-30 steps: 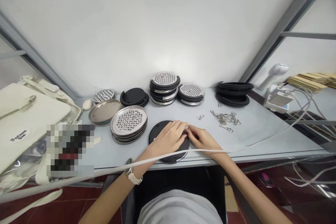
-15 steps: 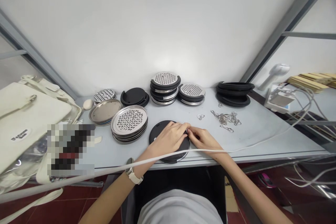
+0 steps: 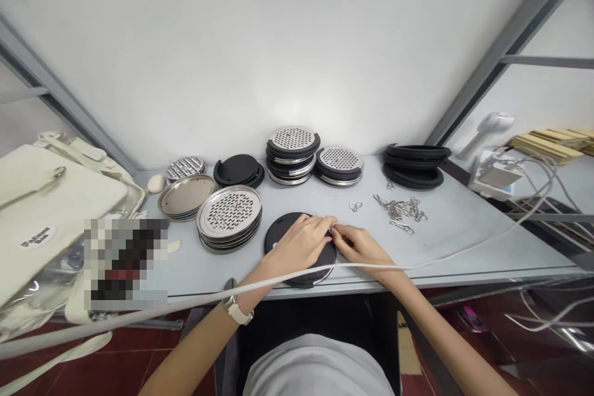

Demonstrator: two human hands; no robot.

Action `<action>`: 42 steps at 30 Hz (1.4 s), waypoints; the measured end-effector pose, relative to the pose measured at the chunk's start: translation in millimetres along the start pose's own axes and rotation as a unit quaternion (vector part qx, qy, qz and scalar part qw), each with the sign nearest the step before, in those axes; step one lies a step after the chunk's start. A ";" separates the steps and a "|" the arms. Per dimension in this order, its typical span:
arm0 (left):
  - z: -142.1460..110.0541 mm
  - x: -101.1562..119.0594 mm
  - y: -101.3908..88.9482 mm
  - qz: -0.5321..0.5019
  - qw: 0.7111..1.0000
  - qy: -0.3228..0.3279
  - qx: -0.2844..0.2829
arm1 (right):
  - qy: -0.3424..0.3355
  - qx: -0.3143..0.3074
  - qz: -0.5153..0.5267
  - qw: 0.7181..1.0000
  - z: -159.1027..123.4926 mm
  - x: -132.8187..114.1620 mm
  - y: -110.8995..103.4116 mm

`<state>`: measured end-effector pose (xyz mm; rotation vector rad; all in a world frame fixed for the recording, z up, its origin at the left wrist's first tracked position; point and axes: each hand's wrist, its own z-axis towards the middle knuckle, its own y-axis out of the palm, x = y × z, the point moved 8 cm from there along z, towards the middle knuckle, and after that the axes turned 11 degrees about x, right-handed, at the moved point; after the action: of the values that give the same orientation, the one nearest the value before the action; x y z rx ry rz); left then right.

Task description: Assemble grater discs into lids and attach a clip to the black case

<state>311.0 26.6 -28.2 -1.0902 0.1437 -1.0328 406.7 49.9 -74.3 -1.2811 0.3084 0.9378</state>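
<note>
A round black disc with a metal rim [image 3: 281, 232] lies at the front edge of the grey table [image 3: 455, 232]. My left hand [image 3: 301, 242] rests on top of it, fingers curled down over its right side. My right hand [image 3: 362, 245] meets it at the disc's right edge, fingertips pinched on a small metal piece that is too hidden to name. A pile of small metal clips [image 3: 403, 209] lies just beyond my right hand, with one loose clip [image 3: 355, 205] nearer.
Stacks of perforated metal discs [image 3: 229, 215], plain metal trays [image 3: 185, 195], black rings [image 3: 414, 164] and assembled discs [image 3: 292, 153] line the back. A cream bag [image 3: 51, 210] sits left. A white cable [image 3: 288, 281] crosses in front of my arms. A white handheld device [image 3: 487, 130] stands right.
</note>
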 end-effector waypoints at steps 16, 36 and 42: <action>-1.3 -1.1 -2.1 0.008 1.000 -0.013 0.009 | -0.002 -0.002 -0.013 1.000 -2.0 -3.4 -1.9; 0.0 -3.2 -2.3 -0.009 1.000 -0.019 0.008 | 0.010 0.018 -0.007 1.000 -0.9 2.5 0.1; -0.1 -4.2 -2.2 -0.017 1.000 -0.014 0.011 | 0.021 0.020 0.004 1.000 -1.1 4.1 -0.3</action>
<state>307.2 29.5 -28.1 -1.0901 0.0900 -1.0470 409.8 50.6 -77.1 -1.2650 0.3637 0.9084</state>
